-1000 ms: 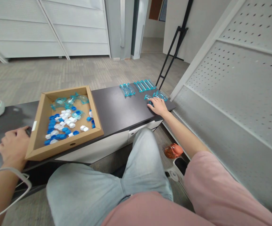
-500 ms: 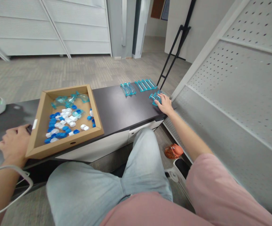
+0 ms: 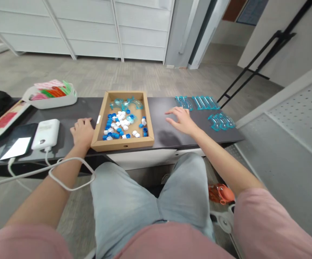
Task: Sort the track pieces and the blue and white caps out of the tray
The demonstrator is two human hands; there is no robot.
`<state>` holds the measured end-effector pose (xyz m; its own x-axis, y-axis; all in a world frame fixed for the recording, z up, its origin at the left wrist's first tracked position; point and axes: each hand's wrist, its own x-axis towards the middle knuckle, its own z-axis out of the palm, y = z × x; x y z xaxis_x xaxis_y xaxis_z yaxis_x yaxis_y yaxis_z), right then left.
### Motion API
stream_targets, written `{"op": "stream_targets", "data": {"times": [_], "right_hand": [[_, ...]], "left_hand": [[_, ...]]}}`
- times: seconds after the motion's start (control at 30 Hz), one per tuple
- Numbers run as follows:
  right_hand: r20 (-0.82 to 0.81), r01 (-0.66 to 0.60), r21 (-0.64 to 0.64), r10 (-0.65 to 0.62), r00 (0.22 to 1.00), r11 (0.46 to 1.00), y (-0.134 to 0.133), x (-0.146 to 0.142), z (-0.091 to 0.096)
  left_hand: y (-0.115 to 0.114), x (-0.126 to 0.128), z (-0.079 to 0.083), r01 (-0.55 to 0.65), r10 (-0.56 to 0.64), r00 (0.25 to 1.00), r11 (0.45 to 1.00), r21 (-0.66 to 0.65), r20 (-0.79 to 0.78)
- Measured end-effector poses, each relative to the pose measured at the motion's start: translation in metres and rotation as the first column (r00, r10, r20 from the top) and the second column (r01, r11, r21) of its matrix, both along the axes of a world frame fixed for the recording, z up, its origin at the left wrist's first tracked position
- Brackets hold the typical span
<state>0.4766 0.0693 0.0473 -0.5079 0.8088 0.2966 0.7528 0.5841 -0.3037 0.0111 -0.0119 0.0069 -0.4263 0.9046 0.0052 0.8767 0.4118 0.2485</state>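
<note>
The right hand [image 3: 183, 121] hangs above the bench [image 3: 160, 120], its fingers loosely spread and grasping nothing. They point left, toward the right wall of the cardboard box [image 3: 123, 144], near that wall but apart from it. Clear teal pieces [image 3: 125, 104] lie jumbled at the box's back edge, leftward of these fingertips and slightly farther from the body. The piece by the back right corner seems to have its long axis running mostly side to side. Blue and white caps [image 3: 120, 121] fill the middle and front of the box.

The left hand [image 3: 82, 133] is nearer the box, just beside its left wall, with the fingers bent onto the bench; I cannot tell whether it touches the wall or has anything beneath it.

Behind and to the right of the right hand, toward the bench's right end, are three sets of teal pieces: a wavy set [image 3: 184, 103] and a straight set [image 3: 206, 103] along the back edge, the latter parallel and slanting, and a curved set [image 3: 221, 121] near the right edge.

The white label [image 3: 98, 119] on the box's left wall shows no readable writing. Faint marks on the white power bank [image 3: 46, 133], near the bench's front edge at left, are too blurred to read; no brand can be made out.
</note>
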Motion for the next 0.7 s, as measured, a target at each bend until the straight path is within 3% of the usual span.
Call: {"op": "stream_targets", "data": {"times": [0.13,0.23,0.33,0.5,0.7], "right_hand": [[0.105,-0.162,-0.016,0.163,0.981,0.987,0.018,-0.105,0.009],[0.226,-0.111,-0.03,0.115,0.967,0.993,0.038,-0.165,-0.001],[0.324,-0.052,-0.069,0.071,0.943,0.996,0.051,-0.197,-0.016],[0.218,-0.049,-0.158,0.084,0.972,0.986,0.051,-0.196,-0.022],[-0.15,-0.121,-0.186,0.093,0.984,0.975,0.062,-0.142,-0.007]], "left_hand": [[-0.002,0.0,0.0,0.014,-0.015,0.999,0.999,0.031,0.037],[-0.003,-0.001,-0.003,0.038,-0.042,0.998,0.997,0.062,0.055],[-0.002,-0.001,-0.006,0.029,-0.033,0.999,0.995,0.092,0.038],[0.0,0.001,-0.009,0.0,-0.003,1.0,0.993,0.119,0.025],[-0.001,-0.001,-0.01,0.004,-0.009,0.999,0.994,0.108,0.043]]}}
